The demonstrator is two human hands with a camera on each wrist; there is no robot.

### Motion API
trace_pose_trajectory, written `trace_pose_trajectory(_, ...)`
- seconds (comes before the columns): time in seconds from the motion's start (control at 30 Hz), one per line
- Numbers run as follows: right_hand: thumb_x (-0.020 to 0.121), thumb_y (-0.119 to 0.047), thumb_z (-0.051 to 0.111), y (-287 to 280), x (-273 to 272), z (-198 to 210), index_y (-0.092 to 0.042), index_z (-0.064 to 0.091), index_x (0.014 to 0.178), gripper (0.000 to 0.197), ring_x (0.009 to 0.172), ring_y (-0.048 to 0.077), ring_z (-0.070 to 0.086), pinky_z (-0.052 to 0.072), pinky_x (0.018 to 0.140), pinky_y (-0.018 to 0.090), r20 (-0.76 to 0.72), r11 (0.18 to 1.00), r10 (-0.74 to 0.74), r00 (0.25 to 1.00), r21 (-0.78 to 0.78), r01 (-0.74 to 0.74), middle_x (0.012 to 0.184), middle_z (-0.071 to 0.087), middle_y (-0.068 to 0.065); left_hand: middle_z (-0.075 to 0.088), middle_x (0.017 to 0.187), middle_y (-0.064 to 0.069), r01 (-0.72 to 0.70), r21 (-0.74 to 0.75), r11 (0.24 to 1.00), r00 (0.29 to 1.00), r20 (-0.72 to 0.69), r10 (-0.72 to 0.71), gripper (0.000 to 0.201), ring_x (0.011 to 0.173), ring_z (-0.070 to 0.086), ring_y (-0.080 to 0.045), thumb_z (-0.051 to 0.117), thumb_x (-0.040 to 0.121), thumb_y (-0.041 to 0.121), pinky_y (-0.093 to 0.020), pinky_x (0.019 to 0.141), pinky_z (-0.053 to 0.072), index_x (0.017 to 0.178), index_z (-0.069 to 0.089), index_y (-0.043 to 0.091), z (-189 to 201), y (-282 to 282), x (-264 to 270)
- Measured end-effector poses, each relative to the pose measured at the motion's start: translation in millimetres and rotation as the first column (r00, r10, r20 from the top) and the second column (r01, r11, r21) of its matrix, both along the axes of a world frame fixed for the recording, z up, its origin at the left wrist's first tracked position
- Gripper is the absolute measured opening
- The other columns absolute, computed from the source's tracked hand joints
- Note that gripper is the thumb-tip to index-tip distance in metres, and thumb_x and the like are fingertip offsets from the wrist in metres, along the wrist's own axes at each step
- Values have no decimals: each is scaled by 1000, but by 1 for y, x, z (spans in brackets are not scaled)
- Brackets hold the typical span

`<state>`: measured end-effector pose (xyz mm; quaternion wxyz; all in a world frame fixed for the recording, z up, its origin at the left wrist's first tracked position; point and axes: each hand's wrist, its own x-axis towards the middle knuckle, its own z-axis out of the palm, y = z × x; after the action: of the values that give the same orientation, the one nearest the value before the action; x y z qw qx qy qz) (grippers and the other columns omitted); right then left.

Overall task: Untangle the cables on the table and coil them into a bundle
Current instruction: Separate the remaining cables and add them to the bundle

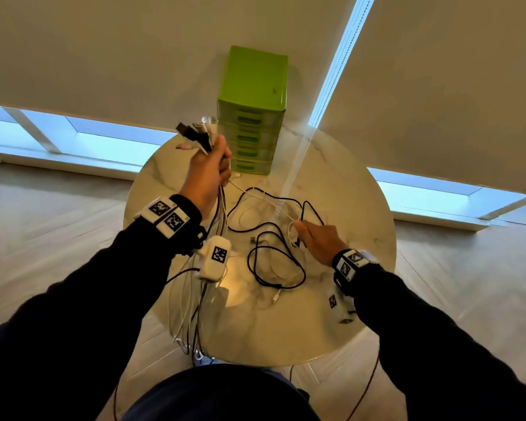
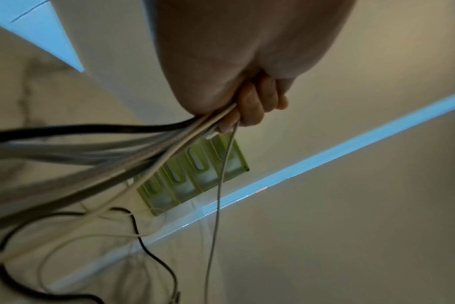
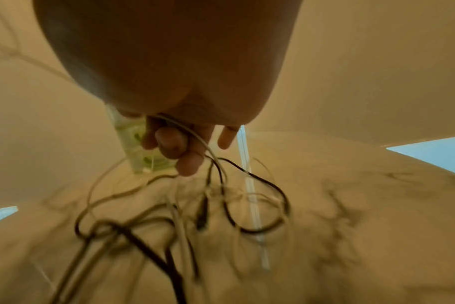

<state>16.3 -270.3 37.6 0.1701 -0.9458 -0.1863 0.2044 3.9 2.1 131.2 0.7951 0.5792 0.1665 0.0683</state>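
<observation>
My left hand (image 1: 214, 165) is raised above the round table (image 1: 346, 299) and grips a bunch of black and white cables (image 2: 143, 144). Their plug ends (image 1: 195, 133) stick up out of the fist, and the long strands (image 1: 195, 299) hang down past the table's near left edge. A tangle of black and white cables (image 1: 274, 253) lies loose in the middle of the table. My right hand (image 1: 313, 238) is low over that tangle, its fingers (image 3: 174, 144) curled round a thin white cable (image 3: 195, 135) that leads back into the pile.
A green plastic drawer unit (image 1: 252, 113) stands at the far side of the table, just beyond my left hand. A blind cord (image 1: 289, 183) hangs down over the table's middle. Small dark items (image 1: 345, 321) lie near the right wrist. Pale floor surrounds the table.
</observation>
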Motion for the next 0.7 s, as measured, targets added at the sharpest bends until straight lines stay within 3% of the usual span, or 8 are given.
trace_pose_trajectory(0.07,106,-44,32,12,15,11,-23,44,89,30,80,37,62,46,78,43,28,994,-74,997,86,72,78,62,8,37,56,11,35,202,979,999,-35,-29,34,50,34,-6,44,105,40,-20,51,30,79,52,21,-6,-11,-3)
trace_pose_trajectory(0.17,106,-44,35,43,26,40,-20,43,88,31,67,26,55,37,61,34,54,933,-181,982,326,155,73,58,5,38,58,7,123,350,929,990,-111,-89,32,54,36,-11,43,106,38,-29,58,34,83,56,20,-24,-34,-7)
trace_pose_trajectory(0.23,107,-43,34,64,23,58,-21,45,90,30,63,12,52,37,60,31,69,891,-170,983,438,123,72,56,-1,42,56,8,157,358,920,978,-187,-95,36,55,40,-13,42,105,45,-32,63,36,84,59,21,-36,-45,-7)
trace_pose_trajectory(0.3,108,-42,33,78,14,69,-29,47,90,26,63,-2,52,40,62,24,74,861,-91,993,506,41,74,56,-10,41,55,10,184,263,947,960,-253,-116,44,54,39,-12,40,101,56,-32,60,35,85,60,20,-41,-50,-6)
trace_pose_trajectory(0.37,108,-42,31,82,5,72,-34,53,99,25,76,0,60,47,71,24,66,854,2,998,519,-36,87,64,-10,41,58,10,202,161,966,952,-266,-155,50,54,39,-10,44,95,67,-29,55,33,85,59,20,-40,-51,-3)
trace_pose_trajectory(0.43,108,-42,31,81,0,71,-29,57,110,29,86,9,62,48,79,25,61,859,93,994,500,-111,97,66,-8,49,62,9,201,115,973,955,-243,-169,47,59,44,-10,52,92,66,-27,58,37,83,61,21,-38,-49,-1)
trace_pose_trajectory(0.53,107,-45,29,73,-2,60,-26,54,89,36,76,10,56,45,77,29,26,867,160,987,473,-153,81,60,-8,41,60,4,138,85,987,971,-209,-118,36,54,37,-12,51,101,46,-29,56,30,77,55,20,-37,-43,5)
trace_pose_trajectory(0.7,106,-50,24,39,4,24,-23,48,78,46,66,18,53,45,75,37,-196,963,156,968,246,-106,73,57,2,39,60,7,57,67,996,983,-181,-44,37,53,34,-10,47,104,41,-28,57,29,72,48,22,-26,-28,11)
